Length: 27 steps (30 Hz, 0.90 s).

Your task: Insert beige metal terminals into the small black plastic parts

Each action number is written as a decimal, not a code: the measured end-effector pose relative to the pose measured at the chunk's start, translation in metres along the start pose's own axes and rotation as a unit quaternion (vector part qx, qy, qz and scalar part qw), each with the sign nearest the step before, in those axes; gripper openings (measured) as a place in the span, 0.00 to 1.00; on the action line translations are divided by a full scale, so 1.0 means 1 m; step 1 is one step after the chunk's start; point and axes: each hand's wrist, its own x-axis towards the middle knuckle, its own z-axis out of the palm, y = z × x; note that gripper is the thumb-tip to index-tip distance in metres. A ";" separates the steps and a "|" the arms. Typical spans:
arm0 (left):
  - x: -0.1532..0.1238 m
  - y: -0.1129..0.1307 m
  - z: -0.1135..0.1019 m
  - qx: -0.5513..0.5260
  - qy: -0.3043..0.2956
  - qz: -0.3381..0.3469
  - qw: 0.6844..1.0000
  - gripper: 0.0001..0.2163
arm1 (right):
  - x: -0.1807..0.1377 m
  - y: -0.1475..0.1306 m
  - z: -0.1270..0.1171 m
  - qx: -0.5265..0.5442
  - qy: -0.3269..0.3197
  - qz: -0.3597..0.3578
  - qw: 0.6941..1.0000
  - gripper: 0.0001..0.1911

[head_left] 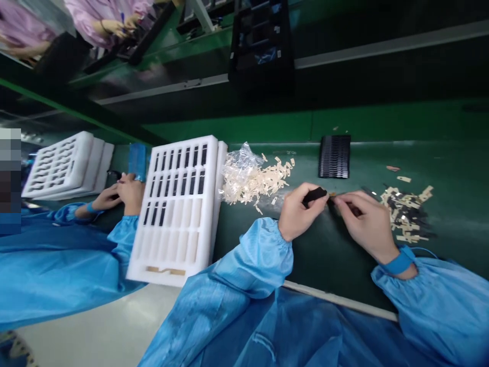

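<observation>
Left fingers [301, 192] are gripping one black part [315, 194]; right fingers [358, 199] are pinching one small, indistinct piece [332, 194]. Counter [324, 262] is bearing two tag heaps [263, 182], one black stack [334, 157].

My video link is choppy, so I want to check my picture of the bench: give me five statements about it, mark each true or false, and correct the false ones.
1. The left hand holds a black piece, and the right hand is close to it. True.
2. A pile of cream tabs lies beside the top white tray. True.
3. The wristband at the right hand is red. False: the wristband is blue.
4. A neat block of black strips lies beyond the hands. True.
5. Black strips show in every row of the top white tray. False: none shows in the bottom row.
</observation>
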 end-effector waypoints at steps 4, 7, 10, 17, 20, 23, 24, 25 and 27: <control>0.001 -0.003 0.012 -0.077 -0.143 -0.083 0.983 0.16 | 0.006 0.011 -0.009 0.106 0.140 0.120 0.977 0.11; 0.004 -0.008 0.019 -0.095 -0.193 -0.116 0.970 0.17 | 0.007 0.016 -0.010 0.142 0.174 0.138 0.965 0.12; 0.012 -0.013 0.014 -0.047 -0.009 -0.092 0.995 0.14 | 0.007 0.015 -0.009 0.149 0.161 0.142 0.965 0.11; 0.019 -0.021 -0.011 0.151 0.112 0.095 0.978 0.10 | 0.008 0.000 -0.016 0.178 0.054 0.171 0.968 0.15; 0.015 -0.025 -0.014 0.262 -0.029 0.281 0.923 0.08 | 0.009 -0.004 -0.020 0.237 -0.086 0.207 0.945 0.22; 0.013 -0.030 -0.017 0.310 -0.035 0.357 0.880 0.09 | 0.010 -0.005 -0.021 0.275 -0.162 0.244 0.916 0.25; 0.013 -0.031 -0.018 0.314 -0.028 0.362 0.877 0.09 | 0.010 -0.005 -0.022 0.285 -0.174 0.258 0.907 0.25; 0.013 -0.032 -0.018 0.316 -0.025 0.363 0.876 0.10 | 0.010 -0.005 -0.022 0.296 -0.180 0.271 0.898 0.25; 0.012 -0.034 -0.018 0.327 -0.028 0.355 0.876 0.10 | 0.011 -0.006 -0.022 0.316 -0.182 0.293 0.884 0.24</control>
